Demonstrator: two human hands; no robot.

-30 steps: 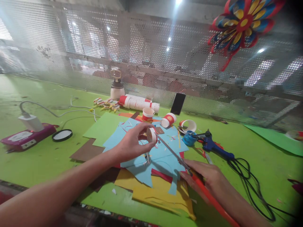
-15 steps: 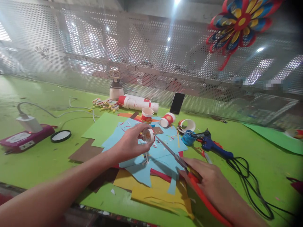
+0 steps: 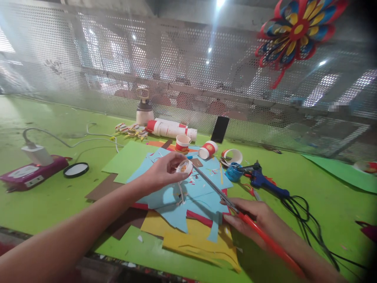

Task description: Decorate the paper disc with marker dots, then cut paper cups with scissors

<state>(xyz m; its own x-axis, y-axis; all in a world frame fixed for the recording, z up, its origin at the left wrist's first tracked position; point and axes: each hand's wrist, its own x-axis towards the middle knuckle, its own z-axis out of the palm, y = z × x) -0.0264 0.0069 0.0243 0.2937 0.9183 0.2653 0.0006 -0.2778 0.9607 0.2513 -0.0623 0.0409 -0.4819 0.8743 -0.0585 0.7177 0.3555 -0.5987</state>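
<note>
My left hand [image 3: 160, 173] pinches a small round piece of a paper cup [image 3: 185, 166] between thumb and fingers, its pale speckled inside turned toward me. Red-handled scissors [image 3: 216, 188] are gripped in my right hand [image 3: 255, 222]. Their long blades lie close together and slant up to the left, with the tips at the rim of the cup piece; whether they touch it I cannot tell. Beneath both hands lie light blue paper sheets [image 3: 203, 198] strewn with small scraps.
Behind are a paper cup [image 3: 183, 143], a tipped cup [image 3: 208, 149], stacked cups [image 3: 173, 130] and a phone [image 3: 220, 129]. A blue glue gun [image 3: 269, 184] with a black cord lies right. A purple power strip [image 3: 35, 173] sits left. Perforated metal [image 3: 118, 70] stands behind.
My left hand has turned the cup piece, so its inside now faces upward more. The scissors' handles have swung slightly down and right, and the blades look closer together.
</note>
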